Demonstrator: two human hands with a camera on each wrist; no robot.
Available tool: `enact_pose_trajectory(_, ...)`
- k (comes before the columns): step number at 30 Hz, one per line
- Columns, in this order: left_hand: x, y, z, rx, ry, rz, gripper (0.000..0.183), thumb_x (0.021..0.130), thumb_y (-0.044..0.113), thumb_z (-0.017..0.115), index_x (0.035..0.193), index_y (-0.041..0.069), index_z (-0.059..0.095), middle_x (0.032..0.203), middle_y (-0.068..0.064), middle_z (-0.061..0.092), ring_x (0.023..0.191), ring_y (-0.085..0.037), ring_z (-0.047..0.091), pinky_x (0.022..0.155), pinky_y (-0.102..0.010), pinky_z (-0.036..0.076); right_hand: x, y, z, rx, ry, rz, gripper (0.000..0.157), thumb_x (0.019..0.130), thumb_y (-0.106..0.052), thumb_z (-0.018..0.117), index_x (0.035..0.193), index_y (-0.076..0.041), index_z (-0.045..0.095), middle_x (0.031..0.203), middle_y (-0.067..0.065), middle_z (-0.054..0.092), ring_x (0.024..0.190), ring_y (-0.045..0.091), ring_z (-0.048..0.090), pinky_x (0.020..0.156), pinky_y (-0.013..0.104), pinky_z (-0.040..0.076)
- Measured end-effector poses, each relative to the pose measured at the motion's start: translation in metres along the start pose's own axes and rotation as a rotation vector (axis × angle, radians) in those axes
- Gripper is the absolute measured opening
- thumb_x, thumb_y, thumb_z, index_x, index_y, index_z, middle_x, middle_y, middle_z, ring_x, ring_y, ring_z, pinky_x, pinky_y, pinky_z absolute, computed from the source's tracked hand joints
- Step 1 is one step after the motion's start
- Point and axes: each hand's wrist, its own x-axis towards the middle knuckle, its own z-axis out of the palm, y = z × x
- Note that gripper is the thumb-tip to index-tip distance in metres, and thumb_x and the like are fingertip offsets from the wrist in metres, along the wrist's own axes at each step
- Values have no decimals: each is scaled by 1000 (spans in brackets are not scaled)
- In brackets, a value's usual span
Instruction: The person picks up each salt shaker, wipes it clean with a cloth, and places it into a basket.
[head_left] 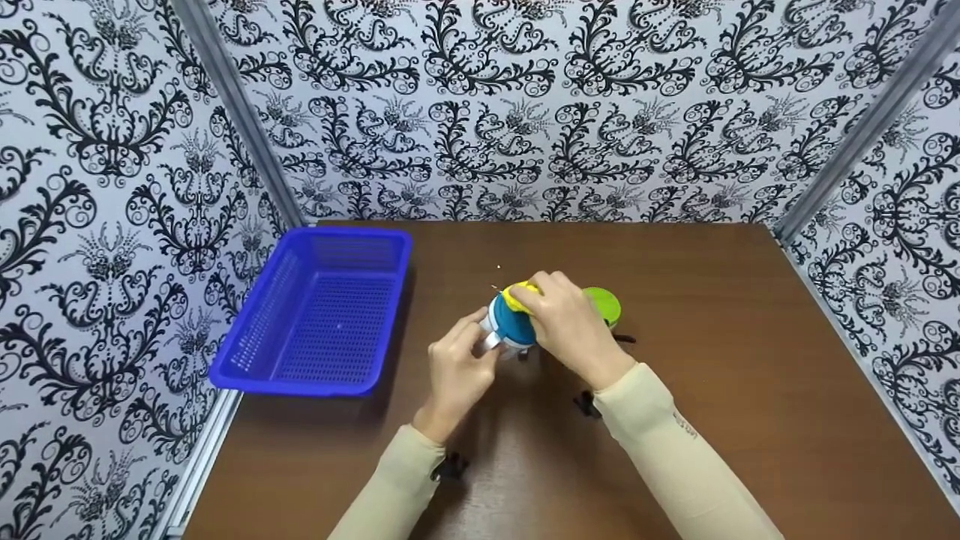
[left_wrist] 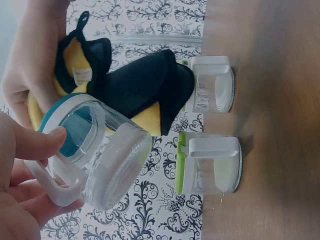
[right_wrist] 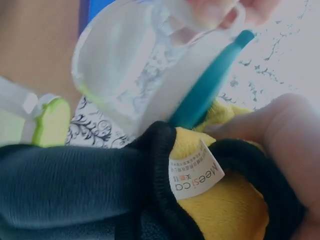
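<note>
White rectangular fabric tag (right_wrist: 197, 175), sewn to yellow-and-black soft cloth (right_wrist: 227, 215): brand "Meesica" readable in right wrist view, upside down, some print orange. Chinese characters beside brand name; finer lines of print on same tag, too small to read. Same tag in left wrist view: print illegible. Cream stretch-fabric sleeve (head_left: 652, 420) on right forearm: short line of dark lettering, too small to read surely.

We see a smooth, glossy jar (left_wrist: 117, 162), glass or hard plastic, with a plastic lid (head_left: 516, 322) and plastic handle (left_wrist: 62, 195). The cloth (right_wrist: 227, 215) looks matt and fuzzy, its label (right_wrist: 196, 174) smooth; the basket (head_left: 307, 388) is perforated plastic, the tabletop (head_left: 712, 337) wood-look with soft sheen.
</note>
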Motion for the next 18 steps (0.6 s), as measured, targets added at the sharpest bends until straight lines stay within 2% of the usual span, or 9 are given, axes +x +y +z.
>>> enact_pose_trajectory(5, -2, -2, -1, 12, -4, 7, 24, 65, -4, 83, 74, 4, 62, 107, -11, 74, 83, -24, 73, 57, -34, 55, 0, -14, -3, -43, -13, -106, 28, 86, -3, 75, 110, -16, 73, 100, 10, 64, 85, 26, 59, 70, 36, 55)
enact_pose_trajectory(10, -2, -3, -1, 9, -16, 19, 24, 64, -7, 78, 71, 6, 60, 109, -9, 74, 86, -24, 73, 56, -33, 54, 0, -25, -6, -60, -25, -186, 32, 85, 5, 63, 106, -17, 71, 102, 9, 64, 96, 28, 61, 73, 40, 55)
enact_pose_trajectory(15, -3, -3, -1, 3, -23, 42, 24, 65, -7, 78, 73, 7, 61, 109, -9, 74, 88, -23, 73, 60, -35, 56, 1, -25, -8, -40, -20, -166, 34, 86, 3, 63, 112, -16, 73, 102, 8, 65, 94, 27, 63, 70, 39, 56)
enact_pose_trajectory(18, -5, -2, -1, 1, -27, 77, 23, 65, -9, 75, 73, 6, 60, 109, -11, 74, 83, -23, 73, 57, -33, 55, 0, -22, -8, -35, -32, -127, 31, 88, -2, 65, 114, -17, 73, 103, 7, 66, 88, 26, 63, 67, 37, 56)
